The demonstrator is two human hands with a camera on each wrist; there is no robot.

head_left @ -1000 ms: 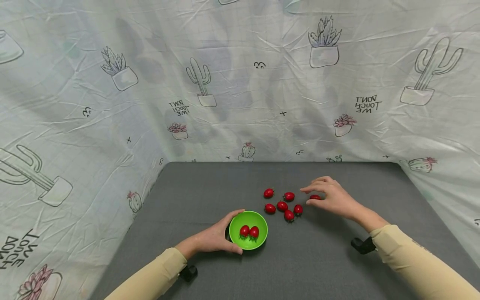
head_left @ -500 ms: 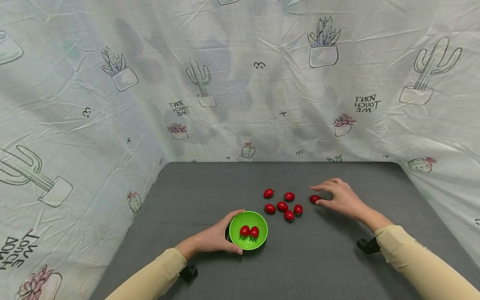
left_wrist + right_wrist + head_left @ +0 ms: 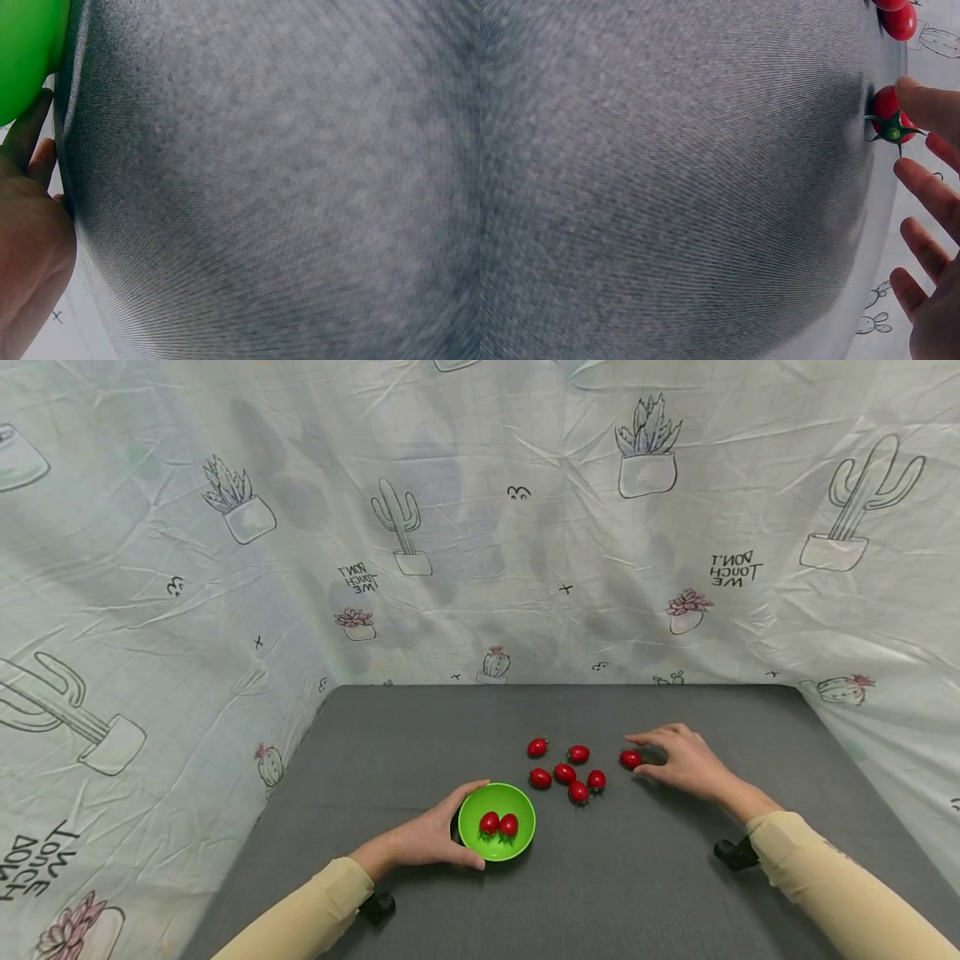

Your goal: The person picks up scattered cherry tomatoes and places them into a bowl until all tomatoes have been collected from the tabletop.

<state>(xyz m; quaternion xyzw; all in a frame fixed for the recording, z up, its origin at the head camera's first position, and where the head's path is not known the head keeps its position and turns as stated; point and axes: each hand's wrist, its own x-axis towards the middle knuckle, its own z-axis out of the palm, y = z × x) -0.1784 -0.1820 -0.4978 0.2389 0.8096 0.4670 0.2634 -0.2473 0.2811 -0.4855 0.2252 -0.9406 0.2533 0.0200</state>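
Note:
My left hand (image 3: 431, 837) grips the left side of a small green bowl (image 3: 527, 839), thumb at the near side and fingers at the far side. Two red cherry tomatoes with green stems lie in the bowl. In the left wrist view, fingertips touch the outside of the green bowl (image 3: 26, 52). My right hand (image 3: 686, 762) is around a lone cherry tomato (image 3: 630, 760) on the table, thumb and fingers apart. The right wrist view shows that cherry tomato (image 3: 885, 103) with its green calyx by the thumb, the fingers spread; whether the thumb touches it I cannot tell.
Several more cherry tomatoes (image 3: 565, 773) lie loosely grouped on the grey table (image 3: 420, 727), between the bowl and my right hand. Behind and beside the table hangs a pale curtain (image 3: 465, 527) printed with potted cacti.
My right hand has moved a little to the right and back toward me, so the lone cherry tomato shows more fully. My left hand and the bowl have stayed still.

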